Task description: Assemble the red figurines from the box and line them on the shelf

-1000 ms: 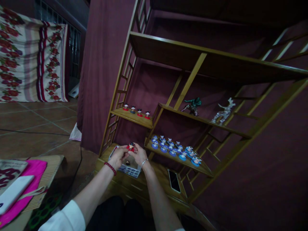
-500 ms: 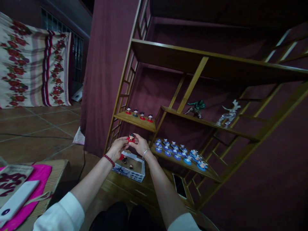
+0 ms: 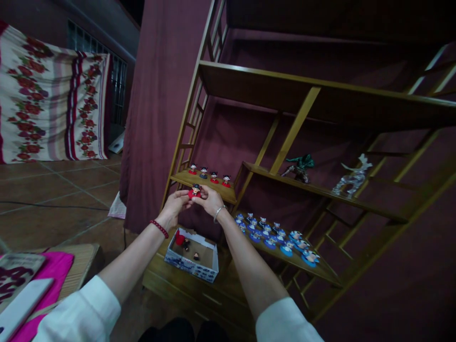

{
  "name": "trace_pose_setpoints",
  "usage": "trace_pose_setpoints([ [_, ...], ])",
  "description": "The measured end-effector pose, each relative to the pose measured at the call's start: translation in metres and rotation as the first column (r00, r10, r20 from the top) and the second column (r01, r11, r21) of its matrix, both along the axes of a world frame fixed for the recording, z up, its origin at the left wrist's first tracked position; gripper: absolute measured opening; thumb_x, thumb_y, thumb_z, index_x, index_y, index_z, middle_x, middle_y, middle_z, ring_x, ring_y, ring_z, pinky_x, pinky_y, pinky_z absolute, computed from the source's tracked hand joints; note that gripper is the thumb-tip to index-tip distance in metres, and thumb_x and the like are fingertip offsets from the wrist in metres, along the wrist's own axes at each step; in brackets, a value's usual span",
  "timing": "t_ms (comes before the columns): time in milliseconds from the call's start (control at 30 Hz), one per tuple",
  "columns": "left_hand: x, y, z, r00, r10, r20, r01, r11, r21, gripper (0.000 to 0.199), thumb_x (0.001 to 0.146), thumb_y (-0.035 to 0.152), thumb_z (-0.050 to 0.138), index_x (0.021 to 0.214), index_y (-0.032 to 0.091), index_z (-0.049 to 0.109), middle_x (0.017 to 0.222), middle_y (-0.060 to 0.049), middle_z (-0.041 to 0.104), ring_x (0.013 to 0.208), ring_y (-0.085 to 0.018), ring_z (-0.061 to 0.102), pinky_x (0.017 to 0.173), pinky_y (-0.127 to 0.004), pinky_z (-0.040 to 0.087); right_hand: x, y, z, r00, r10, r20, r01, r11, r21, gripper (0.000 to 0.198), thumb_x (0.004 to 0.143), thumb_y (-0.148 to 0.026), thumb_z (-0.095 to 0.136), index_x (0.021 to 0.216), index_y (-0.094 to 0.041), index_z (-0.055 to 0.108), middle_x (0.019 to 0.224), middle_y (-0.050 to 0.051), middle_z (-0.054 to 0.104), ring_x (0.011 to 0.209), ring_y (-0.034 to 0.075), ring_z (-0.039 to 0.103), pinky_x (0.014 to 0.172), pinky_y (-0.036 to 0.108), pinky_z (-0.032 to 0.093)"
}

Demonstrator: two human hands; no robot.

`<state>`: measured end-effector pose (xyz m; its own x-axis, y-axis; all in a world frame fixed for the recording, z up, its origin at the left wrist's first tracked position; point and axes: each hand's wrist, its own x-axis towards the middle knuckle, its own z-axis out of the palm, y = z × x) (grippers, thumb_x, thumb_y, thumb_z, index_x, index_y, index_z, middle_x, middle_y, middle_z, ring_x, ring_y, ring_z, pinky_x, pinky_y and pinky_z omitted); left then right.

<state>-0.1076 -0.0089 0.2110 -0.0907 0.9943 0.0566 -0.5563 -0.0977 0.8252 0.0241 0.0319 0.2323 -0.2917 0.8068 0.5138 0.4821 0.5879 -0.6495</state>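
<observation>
Between both hands I hold a small black-haired figurine (image 3: pixel 195 190) with a red base, upright, just in front of the left shelf. My left hand (image 3: pixel 174 205) pinches the base from the left; my right hand (image 3: pixel 210 201) grips it from the right. Behind it, several similar figurines (image 3: pixel 214 177) stand in a row on the small wooden shelf (image 3: pixel 185 177). Below my hands sits an open cardboard box (image 3: pixel 190 272) with printed sides; a red piece (image 3: pixel 180 238) and a few small figure parts lie inside.
To the right, several blue-based figurines (image 3: pixel 270 242) fill a lower shelf. Above them stand a green-and-brown figure (image 3: pixel 299 168) and a clear deer statuette (image 3: pixel 352 176). A wooden post (image 3: pixel 294 130) divides the upper shelves. At lower left, a white device (image 3: pixel 24 301) lies on pink cloth.
Both hands have risen with the figurine, away from the box and closer to the left shelf. The view has shifted slightly, and the phone at the lower right no longer shows.
</observation>
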Motion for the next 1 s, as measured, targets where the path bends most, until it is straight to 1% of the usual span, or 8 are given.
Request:
trace_pose_setpoints([
  [133,-0.002,0.013,0.006,0.999,0.033,-0.035,-0.031,0.998,0.054,0.014,0.067,0.005,0.059,0.080,0.011,0.058,0.065,-0.004,0.061,0.053,-0.007,0.055,0.052,-0.018,0.042,-0.004,0.019,0.005,0.997,0.045,-0.067,-0.047,0.998,-0.034,0.040,0.060,-0.018,0.069,0.098,-0.017,0.058,0.091,0.002,0.066,0.085,0.015,0.061,0.081,0.031,0.048],
  [233,-0.004,0.024,0.007,0.992,0.080,-0.095,-0.072,0.993,0.089,0.018,0.067,0.002,0.055,0.080,0.013,0.060,0.073,-0.004,0.063,0.056,-0.008,0.054,0.057,-0.020,0.043,-0.005,0.035,0.009,0.995,0.049,-0.092,-0.052,0.998,-0.030,0.038,0.060,-0.017,0.069,0.096,-0.016,0.057,0.090,0.002,0.066,0.085,0.015,0.061,0.082,0.032,0.048],
  [333,-0.007,0.031,0.007,0.958,0.192,-0.211,-0.155,0.971,0.180,0.025,0.065,-0.002,0.052,0.079,0.017,0.063,0.081,-0.004,0.065,0.075,-0.013,0.058,0.075,-0.025,0.045,-0.007,0.051,0.011,0.990,0.063,-0.125,-0.066,0.997,-0.026,0.037,0.059,-0.016,0.069,0.094,-0.016,0.057,0.088,0.002,0.066,0.083,0.014,0.061,0.081,0.031,0.049],
  [433,-0.012,0.035,0.007,0.839,0.348,-0.419,-0.202,0.913,0.354,0.032,0.063,-0.002,0.052,0.082,0.021,0.065,0.092,-0.004,0.064,0.100,-0.020,0.052,0.096,-0.031,0.034,-0.011,0.068,0.011,0.987,0.058,-0.148,-0.065,0.997,-0.040,0.034,0.058,-0.014,0.069,0.090,-0.016,0.058,0.086,0.002,0.066,0.080,0.013,0.062,0.079,0.030,0.049],
  [533,-0.017,0.042,0.005,0.716,0.446,-0.537,-0.154,0.851,0.502,0.039,0.062,-0.002,0.051,0.091,0.022,0.064,0.103,-0.004,0.062,0.112,-0.023,0.044,0.103,-0.035,0.024,-0.014,0.086,0.008,0.984,0.054,-0.170,-0.064,0.997,-0.053,0.034,0.056,-0.013,0.069,0.088,-0.017,0.058,0.085,0.001,0.067,0.080,0.014,0.063,0.080,0.031,0.049],
  [633,-0.021,0.056,0.000,0.660,0.493,-0.567,-0.100,0.806,0.584,0.044,0.062,-0.002,0.051,0.098,0.021,0.062,0.110,-0.006,0.060,0.120,-0.023,0.037,0.105,-0.035,0.021,-0.016,0.102,0.005,0.982,0.031,-0.184,-0.045,0.997,-0.070,0.038,0.054,-0.010,0.070,0.090,-0.018,0.058,0.084,0.001,0.067,0.080,0.014,0.063,0.082,0.034,0.049],
  [800,-0.028,0.076,-0.006,0.633,0.495,-0.595,-0.030,0.784,0.620,0.044,0.064,-0.001,0.052,0.101,0.021,0.061,0.113,-0.007,0.059,0.126,-0.023,0.031,0.107,-0.036,0.013,-0.022,0.119,0.006,0.985,-0.021,-0.171,-0.003,0.990,-0.139,0.044,0.054,-0.009,0.070,0.095,-0.016,0.057,0.086,0.003,0.067,0.079,0.015,0.063,0.082,0.036,0.049],
  [1000,-0.034,0.091,0.000,0.587,0.488,-0.646,0.030,0.784,0.620,0.039,0.067,0.004,0.051,0.101,0.021,0.060,0.116,-0.007,0.058,0.126,-0.020,0.032,0.108,-0.037,0.008,-0.030,0.135,0.007,0.987,-0.054,-0.153,0.029,0.987,-0.156,0.043,0.055,-0.005,0.067,0.096,-0.015,0.056,0.083,0.002,0.067,0.077,0.016,0.063,0.081,0.034,0.050],
])
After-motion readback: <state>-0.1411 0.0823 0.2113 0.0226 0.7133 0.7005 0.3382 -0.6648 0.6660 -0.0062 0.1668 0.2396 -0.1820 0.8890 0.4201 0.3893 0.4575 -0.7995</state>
